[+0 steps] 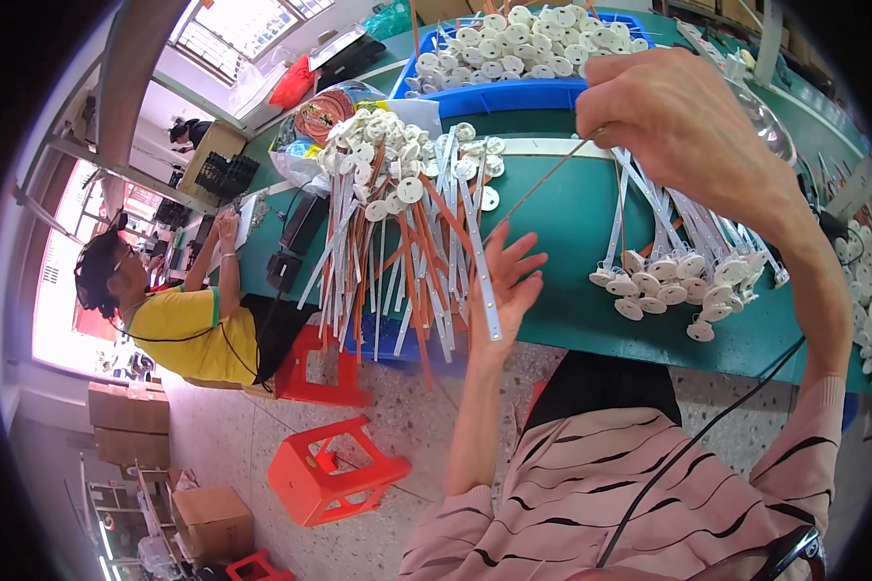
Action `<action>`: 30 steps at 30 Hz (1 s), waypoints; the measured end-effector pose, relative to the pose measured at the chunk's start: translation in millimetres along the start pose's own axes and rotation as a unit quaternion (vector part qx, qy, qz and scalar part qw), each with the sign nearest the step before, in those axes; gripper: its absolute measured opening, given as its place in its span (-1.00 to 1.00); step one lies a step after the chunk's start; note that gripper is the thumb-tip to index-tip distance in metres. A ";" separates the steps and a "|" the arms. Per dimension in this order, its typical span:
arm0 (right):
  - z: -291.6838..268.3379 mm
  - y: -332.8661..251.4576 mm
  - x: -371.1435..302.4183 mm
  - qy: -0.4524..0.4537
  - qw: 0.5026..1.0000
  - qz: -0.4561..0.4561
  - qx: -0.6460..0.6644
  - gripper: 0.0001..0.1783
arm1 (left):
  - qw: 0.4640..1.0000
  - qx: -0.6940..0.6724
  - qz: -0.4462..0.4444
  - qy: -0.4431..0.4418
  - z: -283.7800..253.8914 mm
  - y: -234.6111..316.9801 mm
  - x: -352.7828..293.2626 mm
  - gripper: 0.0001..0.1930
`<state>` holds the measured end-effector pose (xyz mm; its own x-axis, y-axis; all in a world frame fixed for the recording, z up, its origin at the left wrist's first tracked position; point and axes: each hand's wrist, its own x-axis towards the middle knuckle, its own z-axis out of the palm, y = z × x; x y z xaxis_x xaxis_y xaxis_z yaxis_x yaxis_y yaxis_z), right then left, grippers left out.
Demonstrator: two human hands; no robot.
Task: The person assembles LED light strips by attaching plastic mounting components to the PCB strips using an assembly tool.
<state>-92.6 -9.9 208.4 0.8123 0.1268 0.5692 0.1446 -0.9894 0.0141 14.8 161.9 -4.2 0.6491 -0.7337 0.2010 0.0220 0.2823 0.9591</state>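
Note:
My right hand (664,131) is raised over the table's near right part. Its fingers pinch the end of a thin brown strip (545,184), pulled taut and slanting down to my left hand (507,281). That left hand is palm up with its fingers spread, and the strip's lower end passes behind or beside them. A white strip with small dots (484,290) crosses the edge of my left palm; whether it is touched is unclear. Left of it lies a heap of white round discs (388,160) with long white and orange strips hanging toward the table's front edge.
Another bundle of disc-ended strips (669,281) lies under my right hand. A blue tray (494,100) full of white discs stands at the back of the green table (552,310). A person in yellow (184,324) works at left. Red stools (334,470) stand on the floor.

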 end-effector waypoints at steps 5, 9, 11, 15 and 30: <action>-10.1 21.2 -15.8 -0.011 0.998 0.032 0.050 -0.94 | 0.986 -0.138 -0.013 0.096 -32.3 9.2 -11.9 -0.25; -5.9 52.6 -45.8 -0.051 0.970 0.197 0.130 -0.95 | 0.961 -0.243 0.010 0.134 -55.2 9.8 -14.7 -0.28; -0.5 56.0 -55.0 -0.038 0.960 0.219 0.170 -0.94 | 0.931 -0.338 0.012 0.139 -73.9 9.1 -17.1 -0.30; 0.2 61.5 -63.0 -0.034 0.939 0.253 0.230 -0.97 | 0.944 -0.307 -0.009 0.116 -77.5 18.8 -26.0 -0.33; 3.0 86.4 -95.2 0.071 0.871 0.314 0.371 -0.62 | 0.730 0.644 0.158 -0.168 18.5 57.6 11.4 -0.54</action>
<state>-155.8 -107.2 153.0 0.7925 -0.4850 0.3697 0.0644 -0.5363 -0.8416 9.4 158.4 57.0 0.2394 -0.9289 0.2824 -0.9612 -0.1858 0.2039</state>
